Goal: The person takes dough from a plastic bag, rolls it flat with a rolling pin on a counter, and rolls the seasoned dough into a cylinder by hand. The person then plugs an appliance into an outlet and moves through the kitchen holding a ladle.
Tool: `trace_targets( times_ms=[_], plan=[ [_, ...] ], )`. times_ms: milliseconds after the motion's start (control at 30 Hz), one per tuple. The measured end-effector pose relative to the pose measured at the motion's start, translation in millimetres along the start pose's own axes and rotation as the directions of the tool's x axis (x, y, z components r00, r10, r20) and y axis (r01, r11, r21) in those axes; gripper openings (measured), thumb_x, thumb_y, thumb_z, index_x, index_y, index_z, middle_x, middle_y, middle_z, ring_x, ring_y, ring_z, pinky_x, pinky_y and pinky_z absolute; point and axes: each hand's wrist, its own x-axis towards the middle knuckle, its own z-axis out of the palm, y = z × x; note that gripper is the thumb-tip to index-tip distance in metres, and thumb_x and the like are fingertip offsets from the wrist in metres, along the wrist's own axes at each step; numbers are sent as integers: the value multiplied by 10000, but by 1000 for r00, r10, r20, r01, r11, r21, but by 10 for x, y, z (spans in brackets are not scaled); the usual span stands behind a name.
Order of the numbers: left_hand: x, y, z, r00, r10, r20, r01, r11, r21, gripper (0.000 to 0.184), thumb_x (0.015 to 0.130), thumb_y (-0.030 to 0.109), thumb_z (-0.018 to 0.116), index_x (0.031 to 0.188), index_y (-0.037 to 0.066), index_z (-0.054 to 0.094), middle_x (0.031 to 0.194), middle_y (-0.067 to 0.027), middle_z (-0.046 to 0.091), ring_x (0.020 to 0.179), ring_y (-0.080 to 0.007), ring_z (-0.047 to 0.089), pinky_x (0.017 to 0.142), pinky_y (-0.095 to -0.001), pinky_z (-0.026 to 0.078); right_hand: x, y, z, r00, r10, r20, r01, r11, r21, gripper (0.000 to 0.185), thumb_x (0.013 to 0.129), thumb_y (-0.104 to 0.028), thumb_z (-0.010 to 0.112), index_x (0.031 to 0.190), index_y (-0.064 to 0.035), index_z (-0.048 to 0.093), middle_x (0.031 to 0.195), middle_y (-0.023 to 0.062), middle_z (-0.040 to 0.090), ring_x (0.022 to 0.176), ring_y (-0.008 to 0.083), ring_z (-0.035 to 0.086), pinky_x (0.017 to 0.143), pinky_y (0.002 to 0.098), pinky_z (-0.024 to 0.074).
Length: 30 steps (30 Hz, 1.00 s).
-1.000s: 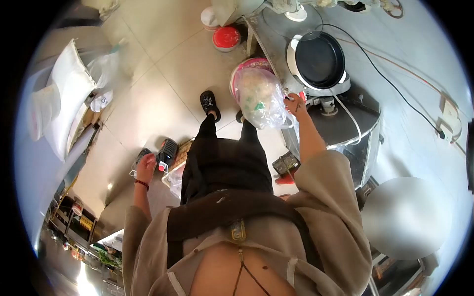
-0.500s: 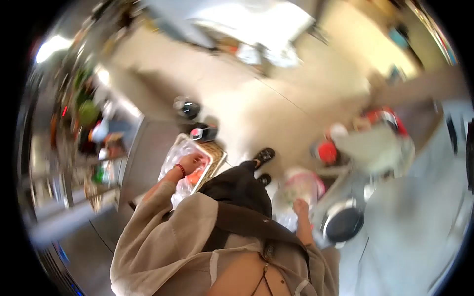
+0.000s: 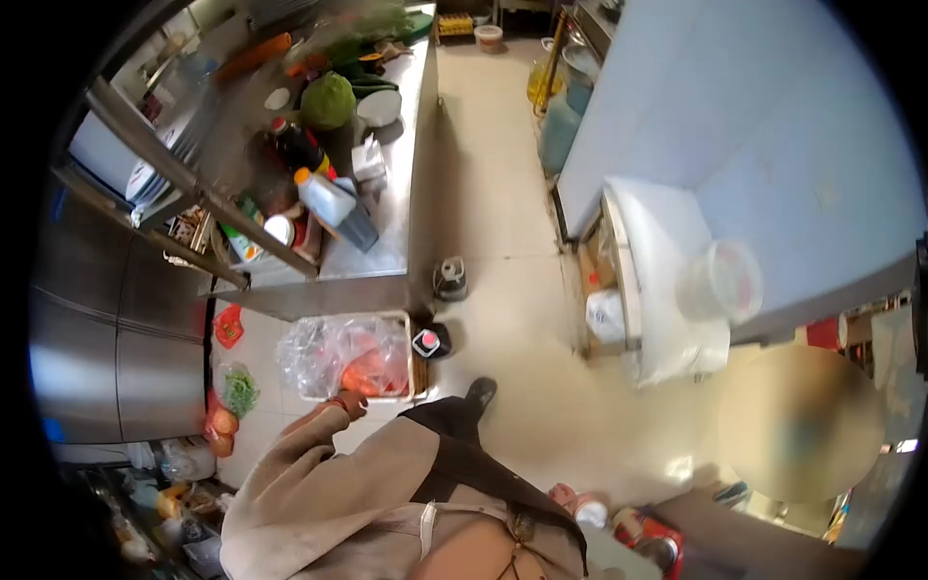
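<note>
My left hand [image 3: 354, 405], with a red bracelet at the wrist, hangs at the near edge of a white-rimmed basket [image 3: 418, 385]. Its fingers look loosely apart, and I see nothing in them. Inside the basket, clear plastic bags [image 3: 319, 350] lie around orange-red contents [image 3: 375, 375] that look like carrots. Low in the picture, my right hand [image 3: 564, 497] is small and blurred beside a white, round-topped thing [image 3: 592, 514]. Whether the two touch is unclear, and its finger shape cannot be made out.
A steel counter [image 3: 391, 249] carries a green cabbage [image 3: 328, 101], a dark sauce bottle [image 3: 298, 145] and an orange-capped jug [image 3: 336, 205]. Black-capped containers [image 3: 432, 340] stand by the basket. A clear tub [image 3: 720, 280] rests on a plastic-covered unit at right. Greens [image 3: 242, 389] lie on the floor.
The view has swung round; the counter now shows clearly. My left hand has come out of the basket to its near edge. The frying pan and bucket by my right hand have left view.
</note>
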Motion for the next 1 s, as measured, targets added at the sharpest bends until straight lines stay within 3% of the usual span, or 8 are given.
trace_targets(
  times_ms=[133,200,300,433,633,700,767,1000],
  plan=[
    [780,708,-561,972,193,-131,-215,959,-183,334,768,260,641,1048,79,669,983,-172,674,942,-334,635,837,-410,501,481,-1282,450,992,-117,46,125,939,-321,269,811,-72,564,1055,42,577,733,111,619,564,169,613,458,278,484],
    [1064,1408,-1275,970,199,-137,-217,966,-139,273,787,233,603,1016,98,665,982,-169,670,929,-339,634,799,-417,510,577,-2030,707,981,-190,44,193,918,-348,264,807,-72,566,1046,37,587,730,106,624,558,166,613,454,271,481],
    [1718,2130,-2053,882,425,-202,-447,891,-76,280,812,182,574,1059,66,637,1020,-188,647,965,-352,609,852,-421,483,1072,-2776,1120,982,-170,79,187,879,-438,245,806,-83,571,1021,26,611,719,98,630,558,174,623,471,262,488],
    [2436,2941,-3180,789,474,-392,-585,775,-239,284,840,174,615,1095,49,601,1020,-178,635,947,-312,620,834,-403,495,2035,-3666,1719,965,-202,169,263,776,-573,214,792,-100,587,956,23,649,731,121,647,565,185,634,523,286,513],
    [3624,3139,-4449,826,330,-458,-489,823,-289,287,850,180,609,1104,46,620,1027,-184,643,919,-300,641,822,-395,508,3847,-5382,3219,744,-465,481,667,471,-576,282,816,-173,622,1035,4,640,847,126,683,671,188,667,605,305,533],
    [3780,3089,-4951,852,253,-459,-426,845,-324,294,840,165,621,1104,35,623,1024,-182,647,920,-296,648,822,-382,513,3712,-6383,4109,761,-375,530,641,563,-521,294,820,-187,630,1055,-9,635,884,119,684,710,180,668,638,300,533],
    [3902,3019,-5416,782,244,-573,-466,840,-278,287,836,154,627,1097,35,626,1027,-175,650,920,-284,655,828,-372,517,3754,-7199,4982,680,-347,646,729,417,-543,295,835,-197,635,1070,-18,631,898,117,684,739,176,670,674,299,533],
    [4661,2839,-7050,785,-100,-611,-346,748,-567,284,828,144,633,1089,34,634,981,-155,658,874,-263,663,811,-362,527,4391,-9019,7701,507,-173,845,785,499,-369,296,887,-218,605,1104,-17,623,926,91,679,781,166,663,696,302,524]
  ],
)
